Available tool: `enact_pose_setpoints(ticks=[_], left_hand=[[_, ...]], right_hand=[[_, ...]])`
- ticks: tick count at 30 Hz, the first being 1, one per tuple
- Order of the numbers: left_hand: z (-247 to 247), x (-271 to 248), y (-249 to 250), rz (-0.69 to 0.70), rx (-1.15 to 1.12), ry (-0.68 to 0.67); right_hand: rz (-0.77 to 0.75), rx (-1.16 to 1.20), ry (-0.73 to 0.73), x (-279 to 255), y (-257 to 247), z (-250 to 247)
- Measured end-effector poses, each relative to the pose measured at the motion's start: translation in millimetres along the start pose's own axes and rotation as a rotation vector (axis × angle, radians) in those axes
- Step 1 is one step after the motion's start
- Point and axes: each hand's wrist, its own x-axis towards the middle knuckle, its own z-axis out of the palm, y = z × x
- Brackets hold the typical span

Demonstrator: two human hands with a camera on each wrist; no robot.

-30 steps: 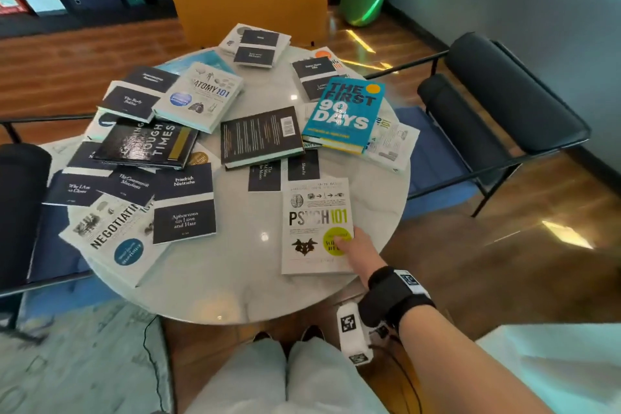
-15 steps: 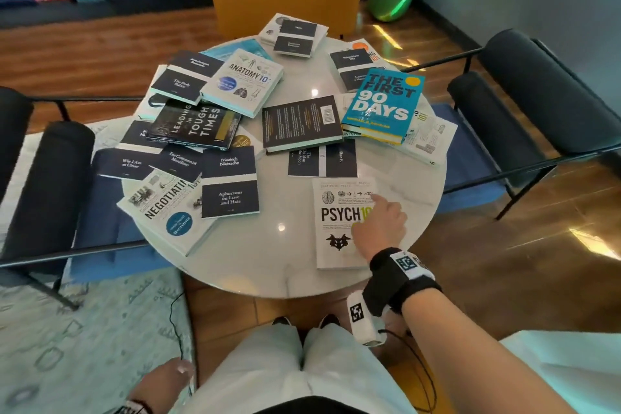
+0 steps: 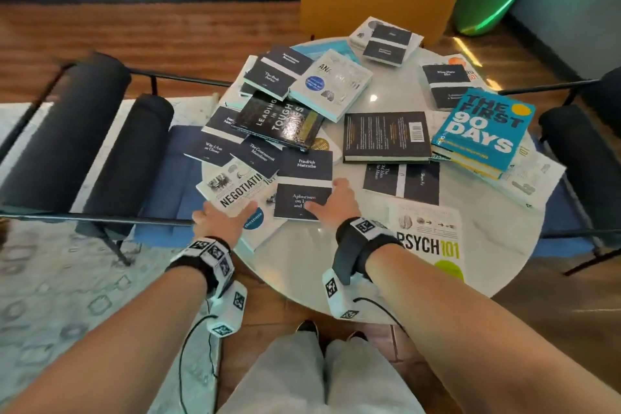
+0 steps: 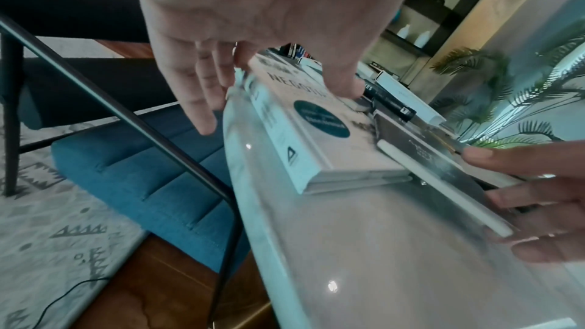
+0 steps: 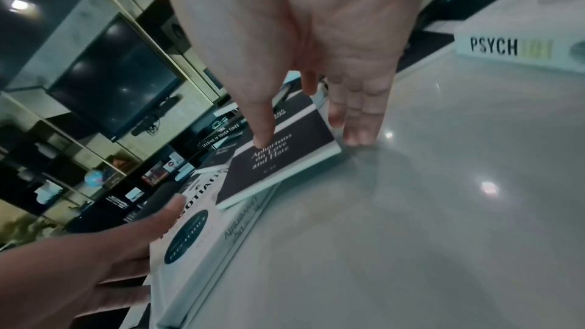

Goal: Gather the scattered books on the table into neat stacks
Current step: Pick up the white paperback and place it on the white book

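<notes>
Both hands are on the books at the near-left of the round marble table (image 3: 302,265). The left hand (image 3: 218,218) has its thumb laid flat on the cover of the white Negotiation book (image 3: 235,191), at about eight o'clock on the tabletop, with straight fingers dropping past that book's outer edge and the table rim; nothing is gripped, the hand is open. The right hand (image 3: 331,202) is open too: thumb resting on the dark Aphorisms on Love and Hate paperback (image 3: 302,183), fingers straight down along its right edge with tips near the marble. That paperback lies partly on the Negotiation book, around seven o'clock. The Psych 101 book (image 3: 428,242) sits alone near five o'clock; the rest of the books, The First 90 Days (image 3: 484,128) at three o'clock among them, lie scattered across the far half.

Now the risks, as I read them. The Negotiation book overhangs the rim, so a push from the wrong side could tip it off toward the blue chair cushion (image 3: 168,198). The marble looks glossy, so the paperback may skate instead of squaring up. And sliding this pair could drag the dark booklets overlapping just behind them.
</notes>
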Motion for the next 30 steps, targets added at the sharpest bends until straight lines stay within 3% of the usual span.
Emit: enact_pose_setpoints(ticks=[6,10,14,20,30], left_hand=[[12,10,-11,-0.037,-0.075,-0.091],[4,13,-24,0.054,-0.102,-0.089],[-6,8,-41,0.046,-0.171,-0.099],[-18,-8,-64,0.033,-0.426,-0.047],[-42,-41,-52,0.246,-0.585,-0.101]], right_hand=[[0.048,0.277,-0.032,8,9,11],[-0.014,0.167,0.105,9,17,-3],[-0.020,0.003,0.123,2,29,-14],[-0.049,-0.142,-0.016,-16,46,-7],[-0.289,-0.292,-0.267,-34,37,27]])
